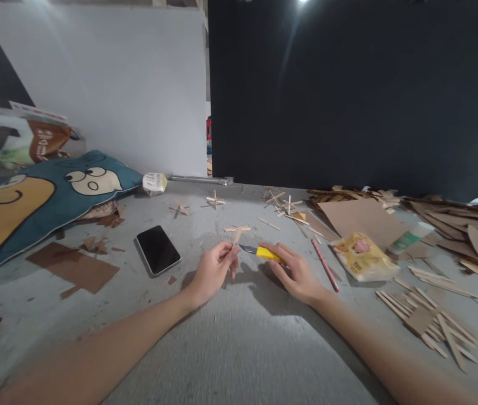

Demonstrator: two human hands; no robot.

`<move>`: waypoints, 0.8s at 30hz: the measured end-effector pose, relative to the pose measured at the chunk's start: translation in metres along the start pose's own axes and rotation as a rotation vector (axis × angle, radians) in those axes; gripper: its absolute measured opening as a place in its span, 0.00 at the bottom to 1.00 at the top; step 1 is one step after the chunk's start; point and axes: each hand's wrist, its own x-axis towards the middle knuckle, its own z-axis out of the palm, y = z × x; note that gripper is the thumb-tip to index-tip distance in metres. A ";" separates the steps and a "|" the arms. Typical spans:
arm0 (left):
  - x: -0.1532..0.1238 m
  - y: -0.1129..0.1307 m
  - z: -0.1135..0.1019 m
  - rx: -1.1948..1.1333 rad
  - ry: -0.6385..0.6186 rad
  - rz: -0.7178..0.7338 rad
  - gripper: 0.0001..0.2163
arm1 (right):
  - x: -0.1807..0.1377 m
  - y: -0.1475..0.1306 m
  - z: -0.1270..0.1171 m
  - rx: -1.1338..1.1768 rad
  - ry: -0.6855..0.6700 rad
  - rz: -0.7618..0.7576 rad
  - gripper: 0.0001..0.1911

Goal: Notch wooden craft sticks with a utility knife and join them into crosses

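At the middle of the table, my left hand pinches a small piece made of joined wooden craft sticks, with one stick lying crosswise at its far end. My right hand is closed round the yellow handle of a utility knife. Its dark blade points left and reaches close to the fingertips of my left hand; whether it touches the wood I cannot tell. Beyond my hands stand small star-shaped stick pieces, with a cluster of more sticks to the right.
A phone and cut brown cardboard lie left, near a blue cushion. On the right are a red pencil, a yellow packet, a glue stick, loose craft sticks and stacked cardboard. Upright panels stand behind.
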 end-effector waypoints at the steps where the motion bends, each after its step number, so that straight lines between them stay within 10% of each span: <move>1: 0.000 0.000 0.000 0.006 0.006 0.008 0.19 | 0.000 0.000 0.000 -0.015 0.004 0.006 0.22; 24: 0.000 -0.003 0.000 0.082 0.002 0.040 0.17 | 0.000 0.002 0.007 -0.010 0.047 0.066 0.20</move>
